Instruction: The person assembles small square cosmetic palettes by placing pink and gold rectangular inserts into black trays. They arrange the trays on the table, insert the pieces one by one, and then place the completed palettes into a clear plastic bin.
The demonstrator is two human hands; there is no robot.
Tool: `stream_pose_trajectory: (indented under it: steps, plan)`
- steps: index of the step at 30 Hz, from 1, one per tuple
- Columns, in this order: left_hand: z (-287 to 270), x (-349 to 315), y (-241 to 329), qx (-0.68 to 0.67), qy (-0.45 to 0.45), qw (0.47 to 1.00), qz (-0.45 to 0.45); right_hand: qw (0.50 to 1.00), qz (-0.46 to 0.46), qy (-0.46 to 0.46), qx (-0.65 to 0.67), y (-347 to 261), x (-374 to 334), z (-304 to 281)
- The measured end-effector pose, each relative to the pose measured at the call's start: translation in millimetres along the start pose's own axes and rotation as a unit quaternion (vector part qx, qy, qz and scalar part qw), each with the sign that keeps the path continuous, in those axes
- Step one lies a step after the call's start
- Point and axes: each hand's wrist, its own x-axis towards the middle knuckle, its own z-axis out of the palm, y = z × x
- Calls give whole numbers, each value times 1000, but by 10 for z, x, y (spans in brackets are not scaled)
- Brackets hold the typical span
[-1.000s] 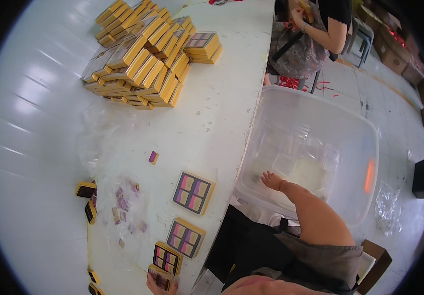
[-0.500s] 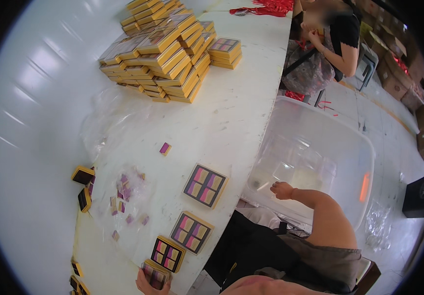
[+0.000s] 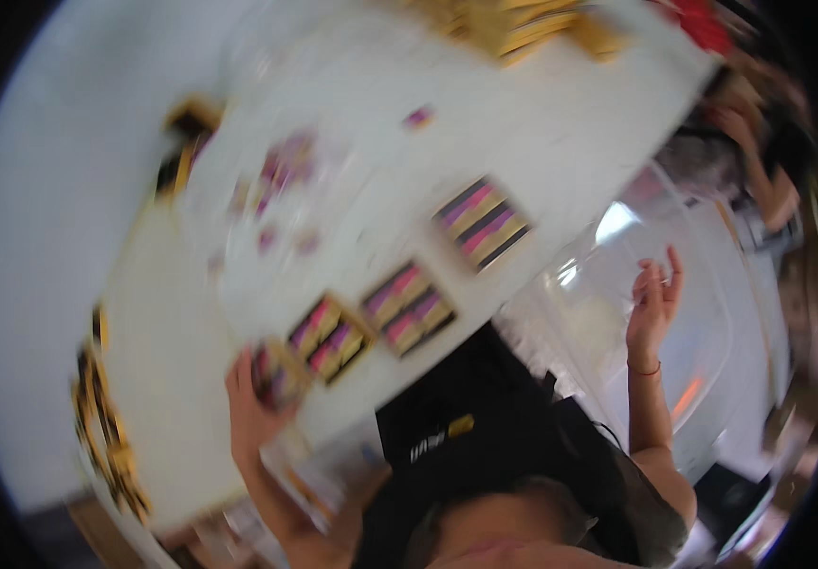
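Note:
My left hand (image 3: 255, 408) is closed round the sides of a small yellow-edged box (image 3: 279, 377) on the white table. Right beside it lies an open box (image 3: 329, 339) with pink, purple and beige pieces set in a dark tray. Two similar filled boxes, a middle one (image 3: 409, 308) and a farther one (image 3: 482, 225), continue the row along the table's edge. Off the table, over a clear plastic bin (image 3: 712, 294), my right hand (image 3: 653, 308) is raised with its fingers apart and nothing visible in it. Motion blurs the picture.
Loose purple and beige pieces (image 3: 287, 163) lie on clear film, and one purple piece (image 3: 418, 118) sits apart. Yellow-edged boxes (image 3: 513, 27) are piled at the far side. Dark-and-yellow box parts (image 3: 105, 427) line the left edge. Another person (image 3: 779, 161) sits beyond the bin.
My view has swung, so the boxes appear higher. My right hand has risen from low in the bin with fingers spread. My left hand stays on the same box.

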Motion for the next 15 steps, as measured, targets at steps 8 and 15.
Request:
stream_pose_trajectory:
  steps: [8,15]
  plan:
    - [-141,-250,132,-14,25,999,-27,862,179,-469,68,-402,-683,1891]
    - [-160,-188,93,-39,32,998,-36,760,142,-634,2,-269,-951,2758]
